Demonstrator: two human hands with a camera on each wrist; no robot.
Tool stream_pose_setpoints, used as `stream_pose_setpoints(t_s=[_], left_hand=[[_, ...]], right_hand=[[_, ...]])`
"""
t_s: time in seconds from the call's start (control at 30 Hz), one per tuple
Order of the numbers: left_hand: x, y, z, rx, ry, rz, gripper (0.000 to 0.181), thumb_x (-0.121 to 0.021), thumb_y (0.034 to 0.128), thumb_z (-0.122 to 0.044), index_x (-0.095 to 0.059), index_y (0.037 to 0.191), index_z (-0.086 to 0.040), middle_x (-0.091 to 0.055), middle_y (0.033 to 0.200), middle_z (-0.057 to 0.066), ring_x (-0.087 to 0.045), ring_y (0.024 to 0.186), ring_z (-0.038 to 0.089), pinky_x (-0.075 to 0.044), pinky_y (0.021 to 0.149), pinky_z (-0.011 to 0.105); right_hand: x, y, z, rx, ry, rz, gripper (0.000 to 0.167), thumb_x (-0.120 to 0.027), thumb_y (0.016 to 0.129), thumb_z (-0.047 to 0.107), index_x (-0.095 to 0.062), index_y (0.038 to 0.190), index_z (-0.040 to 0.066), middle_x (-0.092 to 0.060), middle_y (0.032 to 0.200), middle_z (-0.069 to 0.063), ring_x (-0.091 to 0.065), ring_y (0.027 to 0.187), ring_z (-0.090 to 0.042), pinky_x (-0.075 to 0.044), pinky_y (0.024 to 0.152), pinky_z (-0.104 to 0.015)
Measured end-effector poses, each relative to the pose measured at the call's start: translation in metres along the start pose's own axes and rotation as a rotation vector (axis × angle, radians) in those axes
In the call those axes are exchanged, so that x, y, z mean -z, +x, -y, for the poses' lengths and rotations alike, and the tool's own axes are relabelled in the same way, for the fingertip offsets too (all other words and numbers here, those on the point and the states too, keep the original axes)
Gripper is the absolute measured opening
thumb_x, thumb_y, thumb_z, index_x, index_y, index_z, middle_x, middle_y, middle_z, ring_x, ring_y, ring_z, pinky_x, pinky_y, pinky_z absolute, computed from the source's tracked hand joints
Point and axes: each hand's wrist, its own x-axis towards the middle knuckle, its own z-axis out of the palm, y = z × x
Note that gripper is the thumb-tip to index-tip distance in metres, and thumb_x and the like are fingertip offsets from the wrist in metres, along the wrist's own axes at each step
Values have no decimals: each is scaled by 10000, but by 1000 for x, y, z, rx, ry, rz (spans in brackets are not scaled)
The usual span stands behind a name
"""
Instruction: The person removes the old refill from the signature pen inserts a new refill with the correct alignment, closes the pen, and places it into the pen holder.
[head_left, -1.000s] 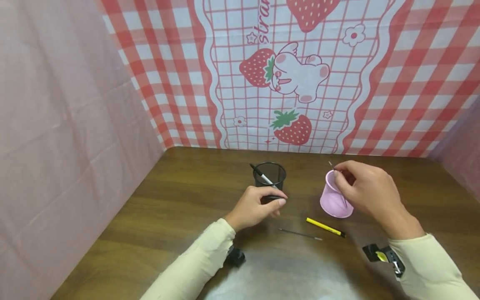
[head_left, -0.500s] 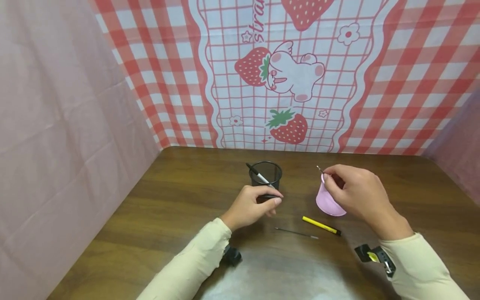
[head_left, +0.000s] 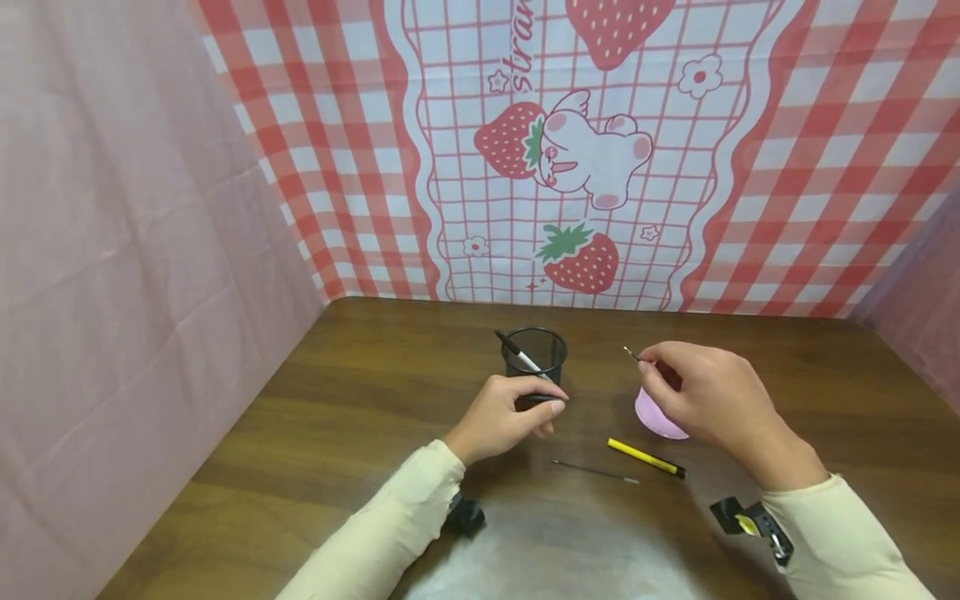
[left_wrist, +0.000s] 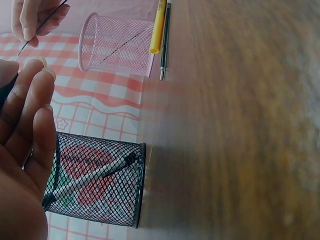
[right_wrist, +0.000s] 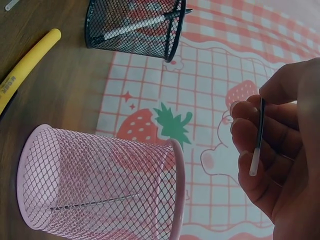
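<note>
My left hand (head_left: pixel 510 417) grips a slim black pen-like item (left_wrist: pixel 7 91), mostly hidden by the fingers, in front of the black mesh cup (left_wrist: pixel 141 185). A white marker with black ends (left_wrist: pixel 90 177) leans inside that cup. With thumb and fingertips my right hand (head_left: pixel 708 404) pinches a thin dark pen refill (right_wrist: pixel 259 130) with a whitish end. The hand is above the pink mesh cup (right_wrist: pixel 178 190) and hides its upper part in the head view. Another refill (right_wrist: pixel 95 201) lies slanted inside the pink cup.
On the brown wooden table (head_left: pixel 337 433), a yellow marker with a black end (head_left: pixel 645 457) lies near a loose refill (head_left: pixel 595 472), in front of the two cups. A strawberry-print cloth (head_left: pixel 570 167) hangs behind the table, and a pale curtain (head_left: pixel 135 250) at the left.
My right hand has shifted left and slightly down with the refill, now covering more of the pink cup. My left hand stays nearly in place.
</note>
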Motion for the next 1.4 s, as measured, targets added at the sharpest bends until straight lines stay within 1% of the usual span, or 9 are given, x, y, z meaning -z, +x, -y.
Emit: stream_pose_setpoints(t_s=[0.1, 0.23, 0.47, 0.67, 0.83, 0.97, 1.07, 1.2, 1.4], left_hand=[[0, -1, -1, -1, -6, 3, 125, -662, 951, 5, -720, 1058, 33, -687, 724, 159, -683, 631, 294, -617, 613, 334], [0, -1, -2, -13, -9, 4, 128, -658, 951, 11, -718, 1060, 41, -686, 732, 166, -684, 634, 310, -617, 615, 334], [0, -1, -4, -22, 0, 14, 127, -657, 952, 12, -716, 1059, 47, -686, 727, 161, -675, 622, 277, -615, 605, 349], [1, 0, -4, -24, -3, 7, 125, -657, 950, 16, -716, 1055, 48, -684, 712, 158, -672, 621, 339, -615, 599, 397], [1, -1, -4, -18, -5, 9, 121, -660, 951, 8, -718, 1052, 43, -685, 711, 156, -672, 625, 344, -615, 602, 363], [1, 0, -4, -19, -13, 9, 117, -659, 951, 9, -718, 1046, 43, -684, 712, 155, -670, 623, 338, -610, 600, 324], [0, 0, -4, -22, -16, 9, 116, -660, 949, 12, -717, 1045, 45, -683, 714, 155, -669, 621, 330, -610, 597, 324], [0, 0, -4, -28, -16, 9, 118, -661, 948, 14, -717, 1046, 46, -682, 710, 158, -670, 611, 294, -609, 594, 318], [-1, 0, -2, -39, -28, 7, 118, -658, 946, 27, -713, 1045, 58, -680, 711, 171, -671, 608, 276, -612, 591, 331]], right_hand=[[-2, 0, 1, 23, -9, -3, 93, -721, 809, 137, -735, 899, 120, -656, 741, 67, -499, 590, -66, -478, 490, -315], [-4, 0, 3, 47, -23, -19, 84, -692, 810, 148, -725, 887, 135, -668, 763, 66, -541, 631, -87, -496, 505, -357], [-6, -1, 6, 56, -22, 22, 85, -725, 801, 157, -719, 884, 137, -665, 744, 74, -540, 635, -90, -521, 531, -376], [-11, -1, 6, 75, -4, 38, 87, -715, 811, 165, -726, 888, 127, -687, 761, 58, -592, 649, -104, -557, 593, -417], [-16, -2, 6, 103, 7, 46, 95, -721, 810, 171, -732, 888, 118, -695, 766, 51, -601, 645, -91, -549, 592, -394], [-17, -4, 9, 103, 32, 57, 76, -734, 810, 157, -730, 881, 131, -678, 759, 77, -565, 633, -55, -523, 561, -339], [-17, -5, 12, 92, 61, 78, 69, -749, 809, 141, -725, 873, 143, -659, 758, 103, -543, 632, -30, -507, 544, -294], [-18, -6, 14, 89, 82, 104, 66, -761, 813, 142, -727, 870, 142, -662, 769, 107, -543, 642, -16, -519, 550, -270], [-21, -6, 15, 126, 106, 107, 74, -764, 812, 138, -733, 879, 139, -669, 774, 104, -556, 640, -12, -529, 552, -254]])
